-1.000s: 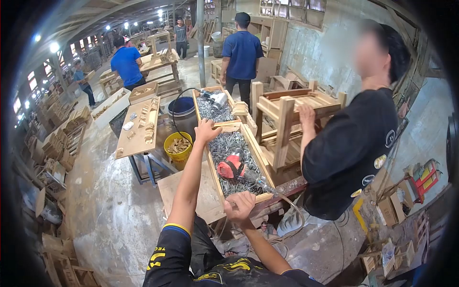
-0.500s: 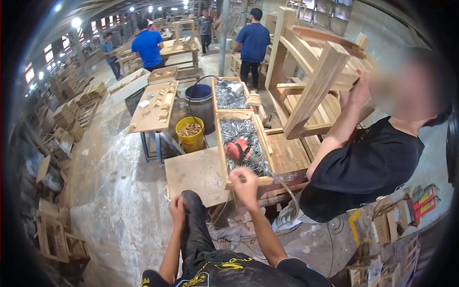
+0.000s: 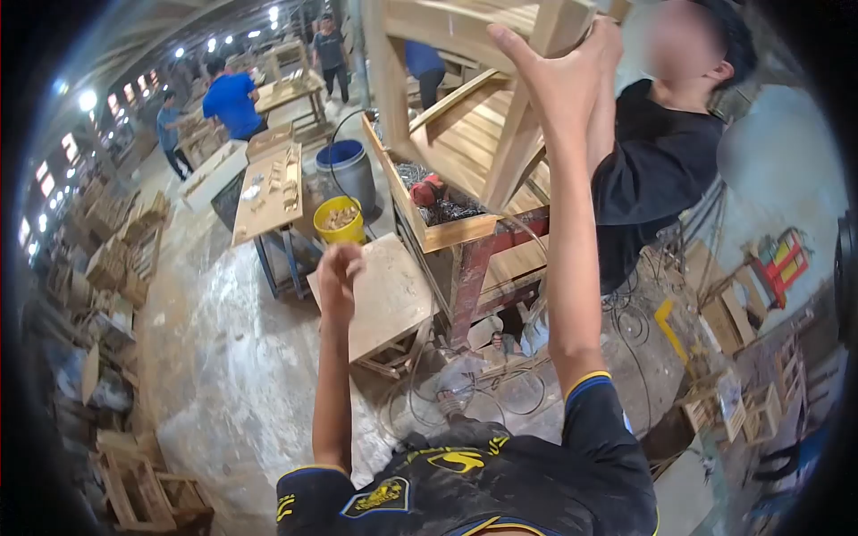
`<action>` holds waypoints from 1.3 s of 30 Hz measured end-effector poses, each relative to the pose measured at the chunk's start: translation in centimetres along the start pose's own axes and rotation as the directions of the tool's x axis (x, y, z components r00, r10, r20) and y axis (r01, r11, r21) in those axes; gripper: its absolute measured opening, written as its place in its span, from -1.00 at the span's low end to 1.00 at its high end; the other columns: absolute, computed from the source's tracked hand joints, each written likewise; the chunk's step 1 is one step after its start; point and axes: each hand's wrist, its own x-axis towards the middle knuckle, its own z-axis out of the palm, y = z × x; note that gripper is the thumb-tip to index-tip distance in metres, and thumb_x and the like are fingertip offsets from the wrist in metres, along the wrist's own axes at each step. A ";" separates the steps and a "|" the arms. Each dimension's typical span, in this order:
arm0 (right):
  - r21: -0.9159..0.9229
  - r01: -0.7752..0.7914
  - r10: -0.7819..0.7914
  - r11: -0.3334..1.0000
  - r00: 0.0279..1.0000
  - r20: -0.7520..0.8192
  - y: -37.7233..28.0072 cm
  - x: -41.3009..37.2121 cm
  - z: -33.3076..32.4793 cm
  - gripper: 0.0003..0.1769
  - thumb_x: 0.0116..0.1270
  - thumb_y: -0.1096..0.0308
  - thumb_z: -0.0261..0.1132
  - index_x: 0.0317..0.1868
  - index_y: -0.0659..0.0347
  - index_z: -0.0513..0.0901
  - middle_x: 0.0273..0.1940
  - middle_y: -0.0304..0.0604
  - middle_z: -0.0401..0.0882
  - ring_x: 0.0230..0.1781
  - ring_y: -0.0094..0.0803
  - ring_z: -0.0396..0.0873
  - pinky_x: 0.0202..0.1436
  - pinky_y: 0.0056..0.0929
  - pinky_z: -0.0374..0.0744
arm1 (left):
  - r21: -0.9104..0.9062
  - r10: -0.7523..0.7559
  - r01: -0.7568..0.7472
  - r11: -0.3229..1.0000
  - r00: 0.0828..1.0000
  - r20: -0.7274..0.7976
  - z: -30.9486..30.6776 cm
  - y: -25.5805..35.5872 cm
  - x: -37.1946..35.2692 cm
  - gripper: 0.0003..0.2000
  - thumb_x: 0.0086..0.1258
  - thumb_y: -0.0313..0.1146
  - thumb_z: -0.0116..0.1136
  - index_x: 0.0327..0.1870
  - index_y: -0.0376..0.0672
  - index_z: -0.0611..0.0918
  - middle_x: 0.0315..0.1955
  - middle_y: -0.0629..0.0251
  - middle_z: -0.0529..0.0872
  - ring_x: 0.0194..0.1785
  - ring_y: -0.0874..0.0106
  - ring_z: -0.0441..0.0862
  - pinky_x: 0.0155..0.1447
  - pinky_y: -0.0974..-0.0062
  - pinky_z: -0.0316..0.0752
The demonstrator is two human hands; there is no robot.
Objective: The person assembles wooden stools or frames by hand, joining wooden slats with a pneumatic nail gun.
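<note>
My right hand [image 3: 572, 85] is raised at the upper right and grips a leg of a pale wooden chair frame [image 3: 527, 125]. The thumb shows on the near side; the other fingers are mostly hidden behind the wood. The chair frame is tilted above a wooden box [image 3: 460, 234] of metal fasteners, with a red-and-black tool [image 3: 429, 189] lying in it. My left hand [image 3: 340, 279] is held up over a low board [image 3: 380, 299], apart from the chair. Its fingers are curled and slightly blurred; anything in them cannot be made out.
A person in black [image 3: 657, 170] stands close behind the chair frame. A yellow bucket [image 3: 340, 221] of wood pieces and a blue-grey drum [image 3: 349, 174] stand ahead, beside a work table [image 3: 259, 210]. Hoses [image 3: 509, 393] lie on the floor. Other people are farther back.
My right hand has moved up from the fastener box to the chair frame. The frame has come nearer and lower. My left hand has risen from beside my knee; its thin white stick is no longer visible.
</note>
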 end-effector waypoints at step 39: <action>0.512 -0.466 0.502 0.721 0.861 0.078 -24.8 -5.2 -47.7 -0.76 -0.14 0.55 0.29 -0.35 0.42 0.66 -0.50 -0.07 0.64 -0.52 -0.40 0.61 -0.37 -0.49 0.56 | 0.001 -0.489 0.594 0.804 0.661 0.569 20.4 10.7 -22.8 -0.52 0.51 -0.03 -0.30 0.09 -0.23 0.53 -0.20 0.27 0.66 -0.03 0.27 0.60 0.23 0.27 0.42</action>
